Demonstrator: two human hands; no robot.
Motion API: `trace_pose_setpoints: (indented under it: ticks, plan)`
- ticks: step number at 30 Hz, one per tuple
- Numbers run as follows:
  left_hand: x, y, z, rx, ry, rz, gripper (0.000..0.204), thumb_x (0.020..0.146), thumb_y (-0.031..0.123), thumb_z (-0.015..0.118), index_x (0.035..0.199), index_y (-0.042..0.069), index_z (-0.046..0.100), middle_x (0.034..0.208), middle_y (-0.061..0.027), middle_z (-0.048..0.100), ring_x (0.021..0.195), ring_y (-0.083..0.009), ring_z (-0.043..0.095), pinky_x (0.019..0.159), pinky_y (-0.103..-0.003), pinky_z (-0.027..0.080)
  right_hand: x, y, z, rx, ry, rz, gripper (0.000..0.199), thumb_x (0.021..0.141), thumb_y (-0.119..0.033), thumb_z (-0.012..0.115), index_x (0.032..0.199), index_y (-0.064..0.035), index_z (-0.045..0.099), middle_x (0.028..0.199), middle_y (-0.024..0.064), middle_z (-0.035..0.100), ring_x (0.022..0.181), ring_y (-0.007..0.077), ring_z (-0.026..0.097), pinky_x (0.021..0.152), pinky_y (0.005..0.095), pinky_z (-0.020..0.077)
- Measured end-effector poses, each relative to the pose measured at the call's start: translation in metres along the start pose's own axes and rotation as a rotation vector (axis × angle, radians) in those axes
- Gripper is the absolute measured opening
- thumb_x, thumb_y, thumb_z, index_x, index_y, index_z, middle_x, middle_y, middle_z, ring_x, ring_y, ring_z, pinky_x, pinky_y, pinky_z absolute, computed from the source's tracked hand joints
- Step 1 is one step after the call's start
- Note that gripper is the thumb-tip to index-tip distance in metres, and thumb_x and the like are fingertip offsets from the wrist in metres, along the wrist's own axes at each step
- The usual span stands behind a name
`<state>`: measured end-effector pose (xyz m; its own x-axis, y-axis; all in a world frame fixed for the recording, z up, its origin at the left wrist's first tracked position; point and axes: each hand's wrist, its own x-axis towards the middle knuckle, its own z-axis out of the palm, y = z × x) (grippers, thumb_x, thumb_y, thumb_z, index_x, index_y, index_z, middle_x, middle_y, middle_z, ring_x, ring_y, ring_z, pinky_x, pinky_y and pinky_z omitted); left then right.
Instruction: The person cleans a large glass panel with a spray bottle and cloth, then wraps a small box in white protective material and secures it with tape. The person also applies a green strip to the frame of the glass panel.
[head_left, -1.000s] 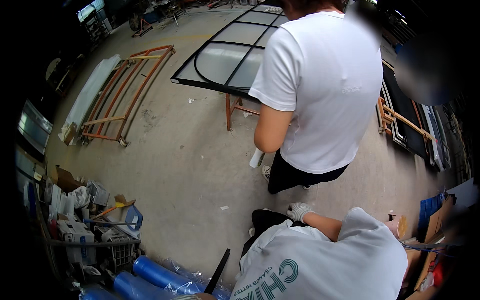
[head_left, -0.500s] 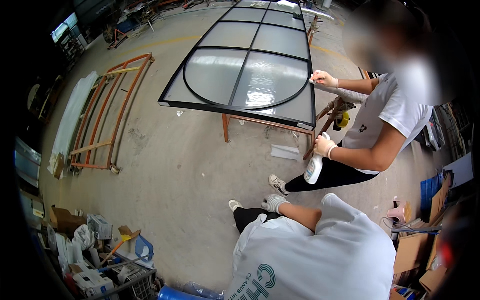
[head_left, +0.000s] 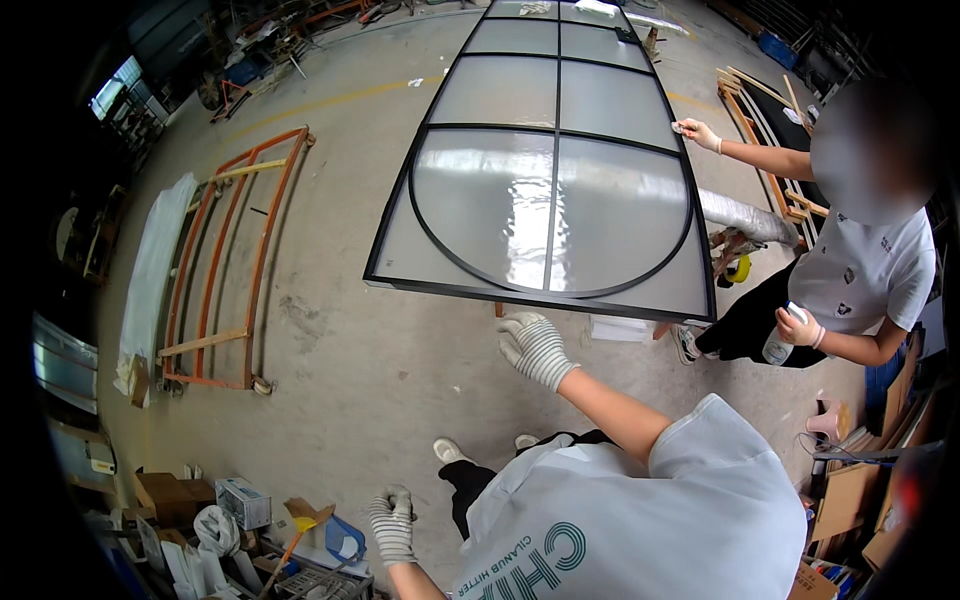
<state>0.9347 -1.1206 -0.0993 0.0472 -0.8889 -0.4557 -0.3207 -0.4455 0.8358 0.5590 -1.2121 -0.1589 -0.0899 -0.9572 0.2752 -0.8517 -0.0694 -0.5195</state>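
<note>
Head view | right hand (head_left: pixel 536 347) gloved, fingers spread, raised just short of glazed black frame (head_left: pixel 548 190) near edge, 12 o'clock | left hand (head_left: pixel 391 522) gloved, fingers curled, empty, 7 o'clock | co-worker's hand (head_left: pixel 694 132) touching frame edge, 2 o'clock

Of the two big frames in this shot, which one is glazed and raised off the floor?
The black-framed glass panel with the curved bar, resting on supports in the middle. The orange frame to its left lies flat on the concrete and holds no glass.

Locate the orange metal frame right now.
In the head view the orange metal frame lies flat on the concrete floor, left of the black-framed glass panel, with a white sheet along its far left side.
</note>
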Motion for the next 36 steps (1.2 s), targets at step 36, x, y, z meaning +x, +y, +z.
trace_pose_setpoints:
  ticks: [36]
  plan:
    - [0.681,0.121,-0.029,0.883,-0.851,0.178,0.037,0.087,0.03,0.062,0.108,0.0,0.061,0.082,-0.0127,0.068,0.069,-0.0182,0.064,0.064,-0.031,0.052,0.292,-0.082,0.164,-0.314,0.164,0.734,0.087,0.069,-0.045,0.069,0.131,0.0061,0.035,0.136,0.0299,0.032,0.129,0.0461,0.028,0.108,0.0568,0.0197]
